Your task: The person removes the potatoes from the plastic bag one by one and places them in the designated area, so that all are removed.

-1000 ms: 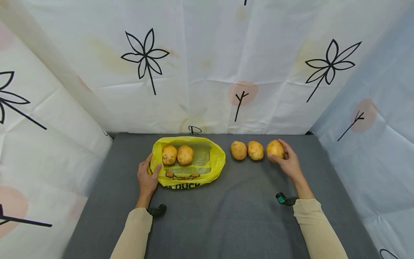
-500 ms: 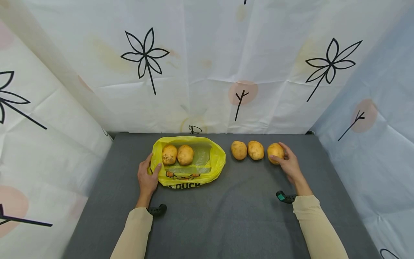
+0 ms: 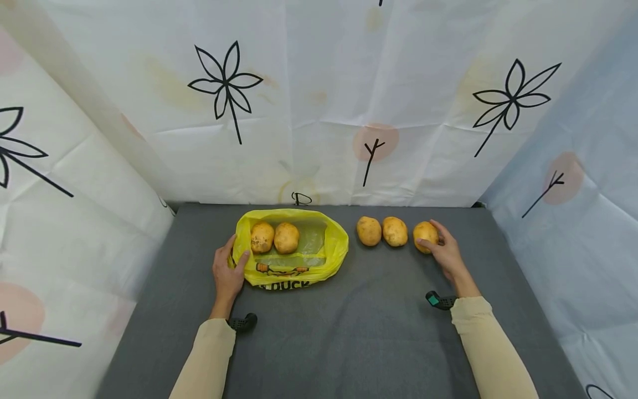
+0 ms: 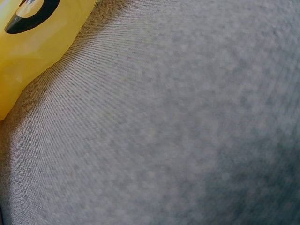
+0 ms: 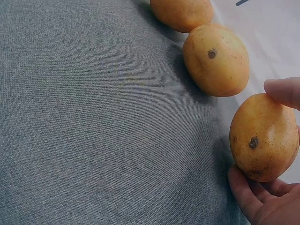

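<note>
A yellow plastic bag (image 3: 329, 266) lies with its mouth spread open, and two potatoes (image 3: 286, 238) sit inside at its left. At the bag's left side, my left hand (image 3: 228, 274) grips the rim between thumb and fingers. The left wrist view catches only a corner of the yellow bag (image 4: 42, 47), with that hand out of sight. To the right, my right hand (image 3: 444, 252) holds a potato (image 3: 425, 236) between thumb and fingers. Up close in the right wrist view, this potato (image 5: 262, 138) has a dark spot, with fingertips (image 5: 241, 185) against its lower side.
Two more potatoes, one in the middle (image 3: 369, 231) and one beside it (image 3: 395, 231), rest between the bag and my right hand. A grey cloth covers the table (image 3: 339, 343). White printed sheets (image 3: 319, 111) hang along the back and both sides.
The potato in my right hand has come slightly lower and nearer to me, most of it in the first half second. My left hand keeps its place on the bag.
</note>
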Available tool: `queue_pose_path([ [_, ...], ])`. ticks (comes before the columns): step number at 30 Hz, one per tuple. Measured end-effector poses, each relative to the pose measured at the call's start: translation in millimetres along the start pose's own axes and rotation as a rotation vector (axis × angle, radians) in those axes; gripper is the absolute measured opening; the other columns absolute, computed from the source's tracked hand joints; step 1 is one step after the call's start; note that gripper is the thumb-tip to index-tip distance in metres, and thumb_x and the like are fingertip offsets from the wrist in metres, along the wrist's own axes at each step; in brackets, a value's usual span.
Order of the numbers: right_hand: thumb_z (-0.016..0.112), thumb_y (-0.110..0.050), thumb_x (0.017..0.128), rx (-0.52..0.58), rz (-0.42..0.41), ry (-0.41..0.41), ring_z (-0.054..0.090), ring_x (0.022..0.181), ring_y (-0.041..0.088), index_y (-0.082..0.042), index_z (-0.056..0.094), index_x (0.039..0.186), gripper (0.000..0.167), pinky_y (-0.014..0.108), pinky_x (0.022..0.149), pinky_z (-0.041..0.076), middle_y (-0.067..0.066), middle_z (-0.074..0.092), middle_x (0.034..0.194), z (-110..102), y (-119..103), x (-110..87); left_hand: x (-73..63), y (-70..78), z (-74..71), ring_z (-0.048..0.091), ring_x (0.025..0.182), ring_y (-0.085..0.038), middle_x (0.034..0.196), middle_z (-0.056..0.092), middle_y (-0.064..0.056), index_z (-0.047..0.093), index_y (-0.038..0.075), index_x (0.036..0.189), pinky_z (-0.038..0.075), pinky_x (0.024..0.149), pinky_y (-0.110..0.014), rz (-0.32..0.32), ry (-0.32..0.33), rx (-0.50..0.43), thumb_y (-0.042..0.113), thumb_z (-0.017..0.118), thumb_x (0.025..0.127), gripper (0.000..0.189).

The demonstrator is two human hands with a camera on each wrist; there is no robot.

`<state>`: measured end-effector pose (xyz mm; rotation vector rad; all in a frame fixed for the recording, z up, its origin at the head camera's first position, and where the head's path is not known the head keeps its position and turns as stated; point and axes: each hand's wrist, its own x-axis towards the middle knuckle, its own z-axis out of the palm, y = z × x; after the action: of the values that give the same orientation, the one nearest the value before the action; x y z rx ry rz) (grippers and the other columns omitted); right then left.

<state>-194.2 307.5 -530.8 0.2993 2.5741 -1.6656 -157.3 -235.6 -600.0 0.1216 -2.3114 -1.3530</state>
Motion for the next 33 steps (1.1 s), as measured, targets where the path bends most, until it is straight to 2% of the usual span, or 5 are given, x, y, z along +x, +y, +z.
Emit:
queue_pose_path([
  [8, 0.068, -0.026, 0.099, -0.023, 0.021, -0.006, 0.03, 0.138, 0.049, -0.013, 0.02, 0.164, 0.082, 0.061, 0.104, 0.036, 0.029, 0.023, 0.159, -0.1, -4.5, 4.4, 1.8, -0.1, -0.7, 0.051, 0.113, -0.042, 0.127, 0.052, -0.026, 0.052, 0.012, 0.151, 0.035, 0.1, -0.059, -0.001, -0.005, -0.002, 0.019, 0.071, 0.096, 0.058],
  [20, 0.069, -0.027, 0.099, -0.062, -0.017, -0.056, 0.023, 0.142, 0.051, -0.011, 0.02, 0.164, 0.083, 0.066, 0.104, 0.033, 0.026, 0.018, 0.163, -0.9, -4.1, 15.8, 1.4, 0.7, -0.1, 0.051, 0.112, -0.042, 0.125, 0.052, -0.026, 0.053, 0.011, 0.15, 0.035, 0.099, -0.06, 0.006, 0.005, -0.002, 0.019, 0.071, 0.095, 0.058],
  [33, 0.068, -0.026, 0.099, -0.079, -0.001, -0.079, 0.018, 0.146, 0.051, -0.011, 0.02, 0.164, 0.082, 0.066, 0.107, 0.031, 0.025, 0.015, 0.165, 2.4, -4.8, 21.1, 0.0, 2.2, -0.1, 0.05, 0.112, -0.044, 0.125, 0.052, -0.027, 0.053, 0.009, 0.149, 0.035, 0.099, -0.06, 0.025, 0.012, -0.017, 0.017, 0.072, 0.095, 0.058],
])
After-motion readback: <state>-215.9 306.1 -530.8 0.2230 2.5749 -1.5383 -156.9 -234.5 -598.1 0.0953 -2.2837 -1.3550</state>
